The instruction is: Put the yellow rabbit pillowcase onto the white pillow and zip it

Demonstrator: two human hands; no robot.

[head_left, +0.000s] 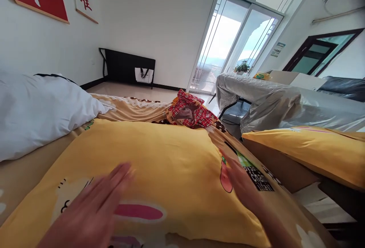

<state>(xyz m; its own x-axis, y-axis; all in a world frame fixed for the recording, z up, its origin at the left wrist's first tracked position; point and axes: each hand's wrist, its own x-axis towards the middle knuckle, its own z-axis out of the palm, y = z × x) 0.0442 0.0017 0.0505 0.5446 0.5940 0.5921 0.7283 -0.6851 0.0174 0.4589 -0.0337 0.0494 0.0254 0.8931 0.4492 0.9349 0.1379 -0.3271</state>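
A yellow pillow (171, 153) with a printed rabbit and a strawberry-like fruit lies flat in front of me on a tan patterned cover (137, 107). My left hand (94, 202) is over its near left part, fingers stretched out together and blurred by motion. Along the pillow's right side is my right hand (242, 181), also blurred, with its fingers extended near the printed fruit. Neither hand grips anything. Whether the palms press on the fabric or hover just over it, I cannot tell.
White bedding (42, 107) is heaped at the left. Red checked cloth (196, 111) lies beyond the pillow. Another yellow pillow (313, 149) rests on a cardboard box at the right. Behind it stands a table under plastic sheeting (270, 96). A black folded table (122, 63) leans against the wall.
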